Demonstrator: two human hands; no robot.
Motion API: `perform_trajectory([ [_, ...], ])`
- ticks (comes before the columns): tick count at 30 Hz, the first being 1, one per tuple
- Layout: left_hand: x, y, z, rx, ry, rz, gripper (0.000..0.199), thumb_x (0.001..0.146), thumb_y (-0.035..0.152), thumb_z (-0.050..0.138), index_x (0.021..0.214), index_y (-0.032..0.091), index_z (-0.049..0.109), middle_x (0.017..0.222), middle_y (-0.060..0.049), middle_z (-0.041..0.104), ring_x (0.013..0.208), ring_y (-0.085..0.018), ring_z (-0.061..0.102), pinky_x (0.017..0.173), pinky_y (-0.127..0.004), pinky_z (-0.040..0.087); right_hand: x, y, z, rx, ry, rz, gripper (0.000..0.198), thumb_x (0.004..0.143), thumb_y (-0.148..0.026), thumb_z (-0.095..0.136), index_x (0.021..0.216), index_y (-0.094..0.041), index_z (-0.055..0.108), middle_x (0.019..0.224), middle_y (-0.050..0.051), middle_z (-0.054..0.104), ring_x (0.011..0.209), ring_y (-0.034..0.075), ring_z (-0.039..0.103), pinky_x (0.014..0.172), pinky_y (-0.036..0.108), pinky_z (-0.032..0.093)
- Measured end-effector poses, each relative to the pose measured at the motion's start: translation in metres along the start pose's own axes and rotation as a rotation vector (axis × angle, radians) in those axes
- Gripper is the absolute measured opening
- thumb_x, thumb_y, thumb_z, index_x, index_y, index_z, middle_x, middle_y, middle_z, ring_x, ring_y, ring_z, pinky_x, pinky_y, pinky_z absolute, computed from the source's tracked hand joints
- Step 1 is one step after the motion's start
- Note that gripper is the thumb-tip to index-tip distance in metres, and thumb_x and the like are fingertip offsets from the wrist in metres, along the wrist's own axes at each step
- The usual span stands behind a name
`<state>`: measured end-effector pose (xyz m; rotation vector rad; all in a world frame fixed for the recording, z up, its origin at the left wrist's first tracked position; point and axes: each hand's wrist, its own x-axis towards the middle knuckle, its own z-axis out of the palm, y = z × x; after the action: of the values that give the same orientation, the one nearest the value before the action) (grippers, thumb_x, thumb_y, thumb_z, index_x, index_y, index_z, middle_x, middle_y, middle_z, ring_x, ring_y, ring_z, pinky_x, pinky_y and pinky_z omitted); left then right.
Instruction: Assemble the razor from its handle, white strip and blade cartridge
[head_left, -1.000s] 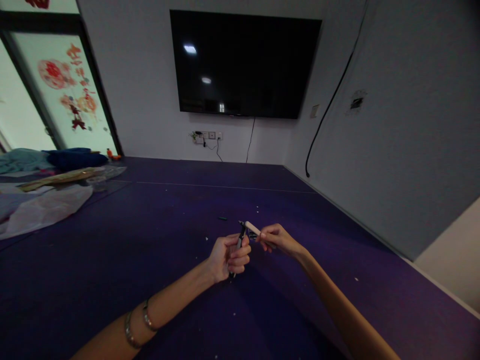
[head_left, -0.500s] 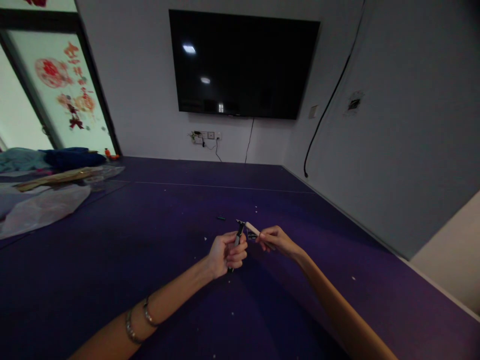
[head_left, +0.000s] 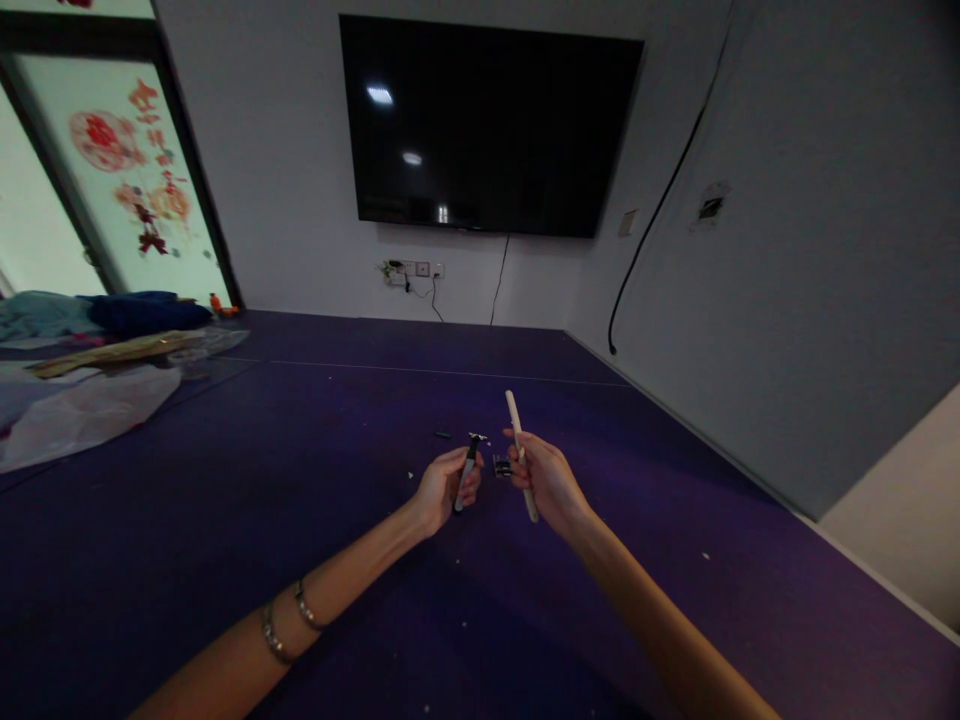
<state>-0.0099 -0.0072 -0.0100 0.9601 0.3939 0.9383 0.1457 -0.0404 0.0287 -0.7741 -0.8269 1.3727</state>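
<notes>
A home is suggested by the television (head_left: 487,125) mounted on the far wall (head_left: 277,170) and, at left, the red-decorated door (head_left: 109,200) with cloths (head_left: 150,314) heaped before it.

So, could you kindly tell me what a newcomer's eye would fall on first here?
The large dark television on the far wall would likely stand out first, then the red decorations on the pale glass door at far left. Nearer, above the purple surface, the left grip holds a T-headed grey-and-black tool and the right grip holds a slender pale stick.
</notes>
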Motion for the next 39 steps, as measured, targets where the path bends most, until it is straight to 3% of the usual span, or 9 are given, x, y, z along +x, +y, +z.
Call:
perform_trajectory([
  [6, 0.002, -0.002, 0.001, 0.068, 0.08, 0.03, 0.016, 0.071, 0.029, 0.056, 0.077, 0.014, 0.056, 0.051, 0.004, 0.042, 0.04, -0.006, 0.035, 0.042, -0.02, 0.031, -0.036, 0.006, 0.038, 0.174, -0.045, 0.153, 0.024, 0.069, -0.031, 0.062, 0.086, -0.014, 0.057, 0.052, -0.005, 0.047, 0.035, 0.002, 0.029, 0.033, 0.014, 0.014],
  [9, -0.001, 0.0, 0.005, 0.094, 0.128, 0.041, 0.016, 0.07, 0.03, 0.057, 0.074, 0.014, 0.056, 0.051, 0.004, 0.045, 0.041, -0.007, 0.038, 0.044, -0.02, 0.032, -0.045, 0.014, 0.047, 0.172, -0.078, 0.145, 0.023, 0.07, -0.033, 0.062, 0.082, -0.015, 0.055, 0.053, -0.005, 0.047, 0.035, 0.001, 0.027, 0.033, 0.014, 0.013],
  [16, -0.005, 0.004, 0.008, 0.106, 0.23, 0.011, 0.01, 0.067, 0.024, 0.057, 0.067, 0.016, 0.05, 0.053, 0.005, 0.048, 0.041, -0.006, 0.039, 0.042, -0.018, 0.029, -0.054, 0.03, 0.049, 0.188, -0.077, 0.174, 0.028, 0.072, -0.039, 0.062, 0.086, -0.016, 0.054, 0.052, -0.006, 0.047, 0.035, 0.002, 0.028, 0.033, 0.014, 0.014],
  [21, -0.006, 0.003, 0.009, 0.096, 0.202, -0.007, 0.016, 0.068, 0.023, 0.058, 0.06, 0.016, 0.045, 0.048, 0.007, 0.04, 0.04, -0.005, 0.037, 0.043, -0.017, 0.029, -0.059, 0.035, 0.05, 0.171, -0.074, 0.213, 0.03, 0.074, -0.045, 0.058, 0.08, -0.016, 0.054, 0.048, -0.006, 0.045, 0.034, 0.002, 0.028, 0.033, 0.015, 0.014],
  [26, -0.008, 0.003, 0.013, 0.098, 0.189, -0.003, 0.012, 0.066, 0.02, 0.058, 0.063, 0.015, 0.048, 0.051, 0.005, 0.044, 0.042, -0.005, 0.04, 0.044, -0.017, 0.03, -0.055, 0.037, 0.048, 0.176, -0.091, 0.161, 0.03, 0.073, -0.046, 0.059, 0.078, -0.017, 0.053, 0.045, -0.008, 0.041, 0.032, 0.001, 0.023, 0.032, 0.015, 0.011],
  [34, -0.007, 0.0, 0.011, 0.096, 0.106, -0.002, 0.021, 0.074, 0.027, 0.054, 0.059, 0.015, 0.045, 0.047, 0.005, 0.041, 0.035, -0.003, 0.03, 0.036, -0.017, 0.021, -0.067, 0.058, 0.046, 0.167, -0.064, 0.172, 0.03, 0.076, -0.049, 0.055, 0.077, -0.019, 0.049, 0.042, -0.01, 0.037, 0.032, 0.002, 0.02, 0.032, 0.016, 0.01],
  [39, -0.008, -0.003, 0.011, 0.097, 0.15, 0.014, 0.019, 0.074, 0.025, 0.055, 0.06, 0.015, 0.046, 0.044, 0.007, 0.038, 0.035, -0.003, 0.029, 0.037, -0.016, 0.022, -0.067, 0.054, 0.049, 0.186, -0.073, 0.196, 0.03, 0.075, -0.048, 0.057, 0.077, -0.018, 0.05, 0.042, -0.011, 0.035, 0.032, 0.001, 0.018, 0.033, 0.016, 0.007],
])
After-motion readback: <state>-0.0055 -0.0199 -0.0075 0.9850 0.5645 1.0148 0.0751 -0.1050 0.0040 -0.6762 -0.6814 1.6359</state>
